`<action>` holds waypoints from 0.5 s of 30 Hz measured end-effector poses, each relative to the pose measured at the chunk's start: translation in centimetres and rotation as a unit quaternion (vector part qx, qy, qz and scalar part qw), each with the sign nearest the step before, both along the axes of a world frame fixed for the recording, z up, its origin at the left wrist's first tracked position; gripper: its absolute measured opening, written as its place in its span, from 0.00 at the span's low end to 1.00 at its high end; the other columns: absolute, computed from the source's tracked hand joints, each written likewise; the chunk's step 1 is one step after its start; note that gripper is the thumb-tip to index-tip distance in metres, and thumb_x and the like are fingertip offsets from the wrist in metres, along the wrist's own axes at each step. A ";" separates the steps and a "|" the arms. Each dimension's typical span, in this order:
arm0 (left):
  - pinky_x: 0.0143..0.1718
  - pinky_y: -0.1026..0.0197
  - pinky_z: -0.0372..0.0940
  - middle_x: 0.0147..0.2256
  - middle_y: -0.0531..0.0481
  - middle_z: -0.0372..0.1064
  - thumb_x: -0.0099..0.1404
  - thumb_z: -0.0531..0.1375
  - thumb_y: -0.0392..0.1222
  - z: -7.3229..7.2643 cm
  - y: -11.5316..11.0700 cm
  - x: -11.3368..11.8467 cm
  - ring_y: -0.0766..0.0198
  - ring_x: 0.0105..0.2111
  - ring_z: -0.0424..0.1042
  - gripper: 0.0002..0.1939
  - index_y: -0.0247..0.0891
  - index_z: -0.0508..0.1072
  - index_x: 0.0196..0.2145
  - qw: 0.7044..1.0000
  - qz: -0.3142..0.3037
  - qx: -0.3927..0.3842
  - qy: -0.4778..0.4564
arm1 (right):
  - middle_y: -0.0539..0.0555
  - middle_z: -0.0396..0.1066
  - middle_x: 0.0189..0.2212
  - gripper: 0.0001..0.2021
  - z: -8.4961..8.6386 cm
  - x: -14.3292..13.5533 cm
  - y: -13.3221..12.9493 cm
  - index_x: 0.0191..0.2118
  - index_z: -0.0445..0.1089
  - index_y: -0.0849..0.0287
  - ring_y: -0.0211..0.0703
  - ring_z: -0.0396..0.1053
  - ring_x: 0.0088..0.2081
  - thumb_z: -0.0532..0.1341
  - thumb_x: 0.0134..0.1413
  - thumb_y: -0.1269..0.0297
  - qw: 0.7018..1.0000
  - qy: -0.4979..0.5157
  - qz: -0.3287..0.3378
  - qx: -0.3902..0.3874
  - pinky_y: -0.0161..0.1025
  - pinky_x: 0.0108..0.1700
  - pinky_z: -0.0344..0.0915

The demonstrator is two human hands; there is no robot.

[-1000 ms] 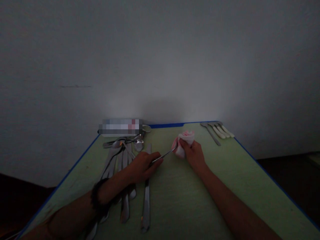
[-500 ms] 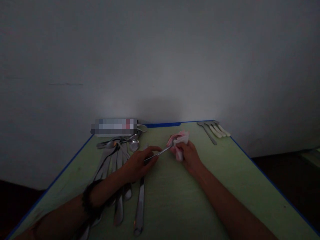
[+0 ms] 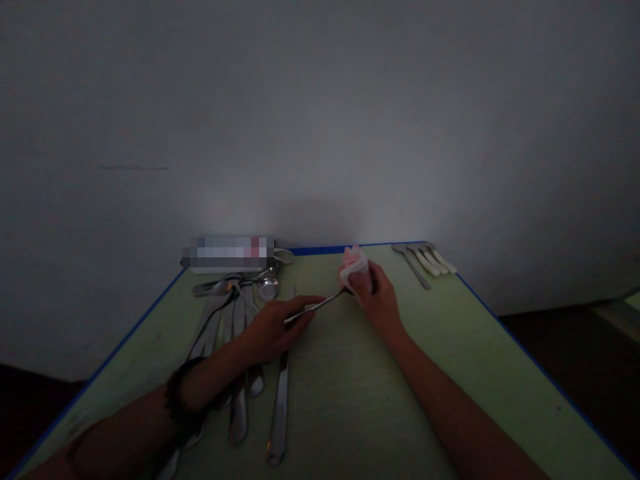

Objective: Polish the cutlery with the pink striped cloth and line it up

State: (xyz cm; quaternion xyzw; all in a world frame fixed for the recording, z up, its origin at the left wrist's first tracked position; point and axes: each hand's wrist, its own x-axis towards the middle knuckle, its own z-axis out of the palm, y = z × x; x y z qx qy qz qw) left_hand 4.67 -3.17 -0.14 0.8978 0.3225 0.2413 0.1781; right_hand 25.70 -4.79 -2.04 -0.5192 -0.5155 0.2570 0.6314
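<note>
My left hand (image 3: 273, 330) grips a slim metal piece of cutlery (image 3: 327, 300) by its handle, which points up to the right. The cutlery's far end goes into a crumpled pink and white cloth (image 3: 356, 270), so I cannot tell whether it is a spoon or a fork. Fingers and thumb of my right hand (image 3: 383, 303) are pinched round that cloth. Under and beside my left forearm lies a pile of metal cutlery (image 3: 239, 413). A single knife-like piece (image 3: 279, 413) lies just right of the pile, its handle toward me.
At the table's back right lie several utensils with pale handles (image 3: 433, 260) and an all-metal one (image 3: 415, 270). A blurred-out box (image 3: 230, 255) stands at the back left, a small round metal item (image 3: 268, 288) before it. The green table (image 3: 350, 413) has blue edging; a wall rises behind.
My right hand has turned and shifted slightly, and the cloth now stands more upright and bunched, covering the cutlery's end. My left hand keeps its hold, almost unmoved.
</note>
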 end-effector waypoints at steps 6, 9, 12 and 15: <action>0.25 0.68 0.56 0.22 0.54 0.71 0.65 0.51 0.43 -0.7 0.2 -0.5 0.71 0.18 0.64 0.16 0.38 0.72 0.46 0.999 0.004 0.029 0.012 | 0.54 0.72 0.39 0.24 -0.4 1.7 0.1 0.48 0.63 0.58 0.42 0.69 0.37 0.64 0.41 0.60 0.990 -0.061 0.112 -0.059 0.40 0.40 0.63; 0.25 0.68 0.57 0.22 0.55 0.71 0.65 0.51 0.44 -0.7 0.2 -0.6 0.71 0.19 0.64 0.15 0.39 0.73 0.45 0.999 0.005 0.027 0.016 | 0.52 0.73 0.33 0.18 -0.1 2.6 0.1 0.41 0.69 0.60 0.41 0.68 0.32 0.64 0.41 0.60 0.981 -0.117 0.127 -0.085 0.38 0.36 0.63; 0.23 0.69 0.55 0.20 0.57 0.68 0.65 0.51 0.44 -0.4 0.2 -0.6 0.71 0.18 0.63 0.15 0.39 0.72 0.45 1.000 0.017 0.013 0.012 | 0.51 0.72 0.27 0.12 0.4 2.3 -0.1 0.32 0.71 0.61 0.39 0.66 0.28 0.61 0.45 0.57 0.985 -0.122 0.091 -0.086 0.36 0.32 0.62; 0.23 0.69 0.56 0.21 0.56 0.69 0.66 0.50 0.44 -0.3 0.2 -0.6 0.70 0.19 0.64 0.15 0.39 0.71 0.45 1.000 0.024 -0.001 0.005 | 0.52 0.72 0.27 0.15 0.7 0.8 -0.5 0.31 0.71 0.61 0.39 0.67 0.27 0.56 0.51 0.53 0.992 -0.002 0.101 -0.081 0.35 0.29 0.63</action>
